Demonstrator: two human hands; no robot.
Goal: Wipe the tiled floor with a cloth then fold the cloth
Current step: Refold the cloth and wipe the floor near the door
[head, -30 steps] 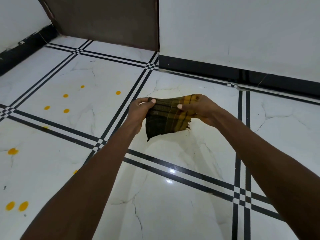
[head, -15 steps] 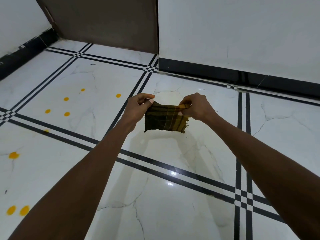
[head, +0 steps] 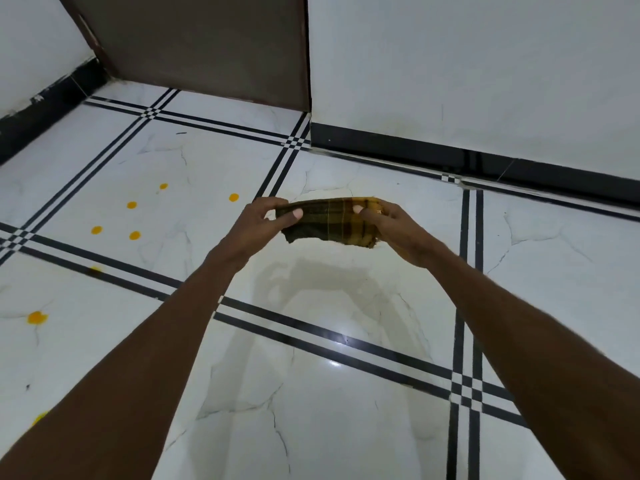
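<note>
Both hands held the checked cloth (head: 329,221) up in the air above the tiled floor (head: 311,393). The left hand (head: 258,226) pinched its left end, thumb on the front. The right hand (head: 391,225) pinched its right end. The cloth was dark green and yellow, folded small, and stretched between them. Yellow spots (head: 133,220) dotted the floor to the left. A brown door (head: 207,46) stood at the back.

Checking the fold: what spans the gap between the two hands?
In the head view, only the folded plaid cloth spans it, pinched at one end by the left hand and at the other by the right hand, held above the tiled floor.
</note>
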